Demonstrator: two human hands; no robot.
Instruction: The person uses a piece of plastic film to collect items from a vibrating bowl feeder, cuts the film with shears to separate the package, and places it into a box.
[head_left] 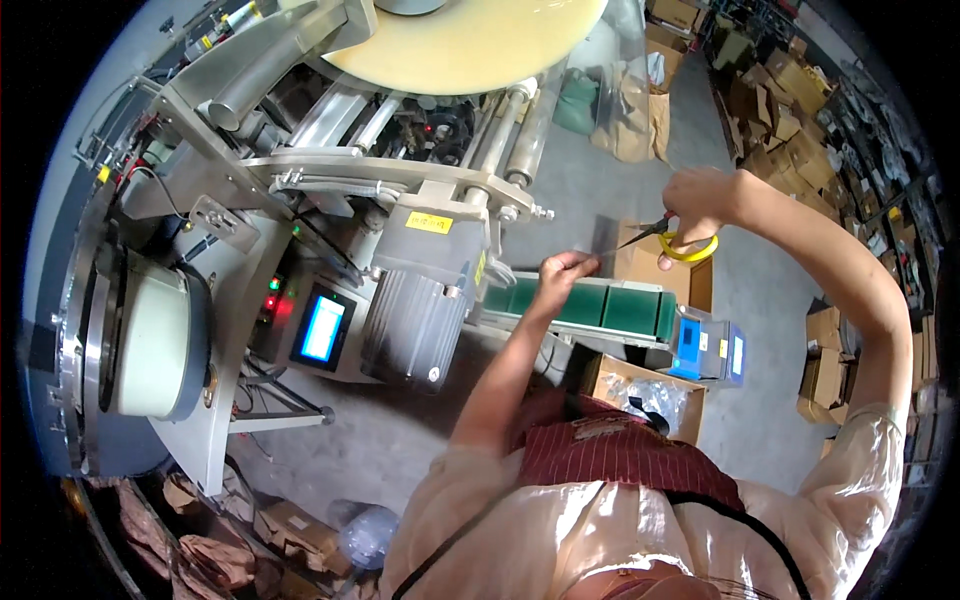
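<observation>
My left hand (563, 277) pinches the lower edge of a thin, clear piece of plastic film (605, 236) above a green conveyor belt (632, 311). To its right, my raised right hand (700, 208) grips a pair of scissors (652, 231) with dark blades and yellow handle loops. The blades point left toward the film, and from this angle I cannot tell whether they touch it. Behind the scissors, lower down, stands an open cardboard box (702, 288) at the conveyor's side.
On the left is a large machine with a grey motor (418, 320), a lit touchscreen (323, 327) and a cream disc (470, 45) above. A blue box-shaped unit (688, 345) ends the conveyor. Below it, a carton (602, 380) holds clear bags. Cardboard boxes (790, 100) pile up along the right.
</observation>
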